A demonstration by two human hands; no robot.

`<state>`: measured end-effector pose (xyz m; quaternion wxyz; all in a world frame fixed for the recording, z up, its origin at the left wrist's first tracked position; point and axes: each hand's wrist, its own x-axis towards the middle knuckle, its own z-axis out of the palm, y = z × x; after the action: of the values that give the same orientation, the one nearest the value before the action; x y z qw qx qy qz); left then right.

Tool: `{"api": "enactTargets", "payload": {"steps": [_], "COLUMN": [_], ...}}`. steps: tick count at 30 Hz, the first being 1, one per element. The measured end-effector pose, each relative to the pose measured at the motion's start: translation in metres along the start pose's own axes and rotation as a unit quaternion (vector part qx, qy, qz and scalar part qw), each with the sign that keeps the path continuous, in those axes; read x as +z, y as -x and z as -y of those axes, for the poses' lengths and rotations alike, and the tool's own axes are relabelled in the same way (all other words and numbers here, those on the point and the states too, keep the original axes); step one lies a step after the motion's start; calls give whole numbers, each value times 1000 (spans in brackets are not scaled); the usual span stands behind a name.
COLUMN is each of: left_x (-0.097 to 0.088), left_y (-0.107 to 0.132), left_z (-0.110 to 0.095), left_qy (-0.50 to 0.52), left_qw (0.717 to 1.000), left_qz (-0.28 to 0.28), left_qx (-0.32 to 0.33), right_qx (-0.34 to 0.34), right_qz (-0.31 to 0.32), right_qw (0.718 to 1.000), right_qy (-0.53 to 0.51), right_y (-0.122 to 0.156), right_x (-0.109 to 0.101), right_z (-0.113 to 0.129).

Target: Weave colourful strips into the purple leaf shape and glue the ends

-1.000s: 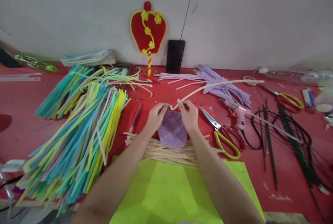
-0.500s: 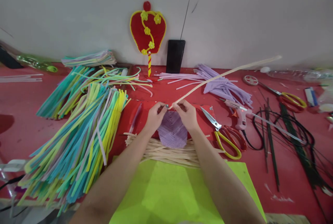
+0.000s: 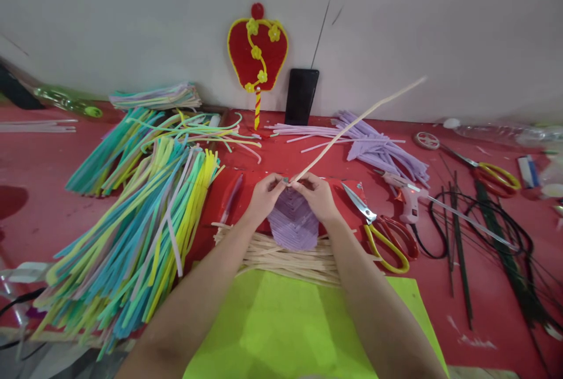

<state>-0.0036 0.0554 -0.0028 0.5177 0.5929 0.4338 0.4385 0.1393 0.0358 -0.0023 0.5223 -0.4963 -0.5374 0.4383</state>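
Both hands meet at the top edge of a flat purple panel (image 3: 294, 220) built from rows of pipe cleaners. My left hand (image 3: 267, 192) is closed in a pinch at the panel's upper tip. Pinched in my right hand (image 3: 317, 193) is one end of a cream pipe cleaner (image 3: 352, 125), whose long free part slants up and to the right. Where the cream end meets the panel, fingers partly hide it. Under the panel lies a row of cream pipe cleaners (image 3: 290, 264), above a lime-green sheet (image 3: 281, 320).
Multicoloured pipe cleaners (image 3: 132, 238) cover the left side. Purple pipe cleaners (image 3: 373, 147) lie behind. To the right are scissors (image 3: 372, 220), a pink glue gun (image 3: 410, 198), second scissors (image 3: 497, 173) and dark stems (image 3: 461, 261). A phone (image 3: 301, 97) and a red fan-shaped piece (image 3: 257, 53) stand against the wall.
The cream pipe cleaner's free end has swung left and up, so it rises more steeply. Both hands still pinch at the panel's top. The whole view has shifted slightly.
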Motion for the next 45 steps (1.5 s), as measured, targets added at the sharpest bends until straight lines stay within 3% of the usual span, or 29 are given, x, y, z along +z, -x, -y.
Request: {"api": "enactTargets", "payload": {"steps": [4,12,29,38,45], "left_x": [-1,0,-3,-3,-1], "left_y": [-3,-2,-1,0,1], "left_z": [3,0,-1,-1,-6], "left_qy": [13,5,-43,-50,-46], "left_qw": [1000,1000,998,997,999], "left_qz": [5,29,52,52,15], "left_qx": [-4,-10,9,8,-2], "right_qx": [-4,-2,-34,-31,0], "right_qz": [27,24,0,-19,-35], "right_qw": [999,1000,999,999,999], "right_qy": [-17,1,4,31,-40], "right_y": [0,1,-1,-2,0], "right_x": [0,0,1,3,2], "right_z": [0,6,-5,-3,-2]}}
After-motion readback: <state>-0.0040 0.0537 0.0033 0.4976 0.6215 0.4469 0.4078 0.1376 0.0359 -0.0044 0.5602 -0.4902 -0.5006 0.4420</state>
